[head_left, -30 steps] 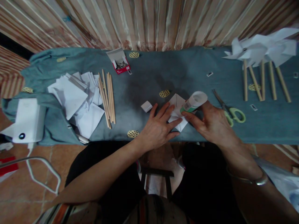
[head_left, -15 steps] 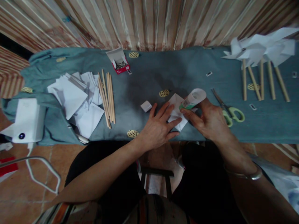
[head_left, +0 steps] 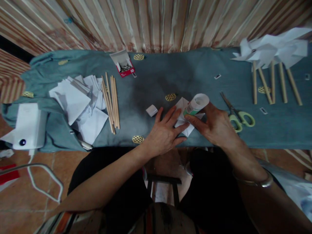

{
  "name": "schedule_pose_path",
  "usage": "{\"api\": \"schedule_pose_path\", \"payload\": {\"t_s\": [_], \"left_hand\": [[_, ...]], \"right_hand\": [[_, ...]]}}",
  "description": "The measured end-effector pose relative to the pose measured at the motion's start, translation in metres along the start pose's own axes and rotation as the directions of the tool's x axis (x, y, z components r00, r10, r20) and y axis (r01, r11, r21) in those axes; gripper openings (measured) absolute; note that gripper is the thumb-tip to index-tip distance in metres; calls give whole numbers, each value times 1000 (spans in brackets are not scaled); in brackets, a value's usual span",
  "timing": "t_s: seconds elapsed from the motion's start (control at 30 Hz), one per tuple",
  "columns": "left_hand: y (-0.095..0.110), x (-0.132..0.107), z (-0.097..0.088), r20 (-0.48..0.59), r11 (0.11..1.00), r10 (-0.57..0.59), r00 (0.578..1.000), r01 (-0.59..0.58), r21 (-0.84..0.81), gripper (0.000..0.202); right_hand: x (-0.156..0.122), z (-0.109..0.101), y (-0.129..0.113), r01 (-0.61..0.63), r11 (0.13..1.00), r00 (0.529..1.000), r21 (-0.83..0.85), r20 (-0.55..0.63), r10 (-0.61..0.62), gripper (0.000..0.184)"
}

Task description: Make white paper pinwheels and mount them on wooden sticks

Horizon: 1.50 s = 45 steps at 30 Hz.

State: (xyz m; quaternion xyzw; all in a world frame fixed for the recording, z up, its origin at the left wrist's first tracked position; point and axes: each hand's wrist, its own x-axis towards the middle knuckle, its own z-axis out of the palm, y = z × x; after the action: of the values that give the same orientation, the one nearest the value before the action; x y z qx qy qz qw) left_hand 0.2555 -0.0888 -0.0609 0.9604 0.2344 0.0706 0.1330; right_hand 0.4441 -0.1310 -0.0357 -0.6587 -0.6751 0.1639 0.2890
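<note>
From the head camera, we are seeing a cardboard box, red outside and white inside, standing open at ten o'clock from our folded paper and holding small, shiny metal pieces. Our left hand is lying flat, fingers spread, on that creased white sheet; our right hand is gripping a smooth cylindrical tube, tilted over it. Round wooden sticks are lying at nine o'clock, scissors at three, and crisp paper pinwheels at two, all on the cloth-covered counter.

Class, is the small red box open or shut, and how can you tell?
Open. The red box has its lid raised, and small metal pieces show inside.
</note>
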Motion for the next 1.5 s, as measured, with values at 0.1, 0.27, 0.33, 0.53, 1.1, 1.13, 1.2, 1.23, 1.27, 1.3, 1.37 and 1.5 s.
{"api": "schedule_pose_path", "payload": {"t_s": [0.1, 0.27, 0.33, 0.53, 1.1, 1.13, 1.2, 1.23, 1.27, 1.3, 1.37, 1.5], "left_hand": [[0, 0, 0, -6, 1000, -1, 1000, 1, 4, 52], [0, 0, 0, -9, 1000, 2, 1000, -2, 9, 51], [0, 0, 0, -9, 1000, 4, 1000, -4, 7, 51], [-1, 0, 1, -14, 1000, 9, 1000, -9, -4, 51], [-1, 0, 0, 9, 1000, 1, 1000, -2, 19, 48], [-1, -1, 0, 8, 1000, 5, 1000, -6, 17, 49], [-2, -2, 0, -8, 1000, 17, 1000, -17, 10, 50], [-2, -2, -1, -23, 1000, 23, 999, -23, 5, 50], [-3, -2, -2, -42, 999, 32, 999, -32, -1, 51], [-4, -2, -4, -65, 999, 41, 997, -42, -9, 51], [-8, -3, -10, -133, 998, 50, 990, -56, -36, 50], [-28, -6, -26, -275, 993, -106, 956, 86, -87, 52]], "right_hand": [[-1, -1, 0, 21, 1000, 1000, 10, 12, -21, 27], [-5, -2, 2, 38, 999, 999, 9, 18, -38, 26], [-7, -2, 3, 34, 999, 999, 4, 15, -34, 26], [-9, -5, 5, 28, 999, 999, -45, 16, -28, 29], [2, -10, 13, -148, 890, 877, 431, -358, 320, 18], [4, -10, 15, -141, 839, 859, 526, -356, 367, 16], [5, -9, 19, -154, 697, 838, 700, -281, 467, 13], [4, -9, 21, -169, 613, 830, 772, -224, 510, 12], [4, -10, 25, -186, 538, 825, 822, -167, 540, 12], [3, -11, 28, -202, 482, 824, 853, -118, 554, 12], [2, -13, 35, -223, 423, 837, 878, -51, 545, 12], [0, -16, 41, -228, 359, 877, 905, 31, 479, 14]]}}
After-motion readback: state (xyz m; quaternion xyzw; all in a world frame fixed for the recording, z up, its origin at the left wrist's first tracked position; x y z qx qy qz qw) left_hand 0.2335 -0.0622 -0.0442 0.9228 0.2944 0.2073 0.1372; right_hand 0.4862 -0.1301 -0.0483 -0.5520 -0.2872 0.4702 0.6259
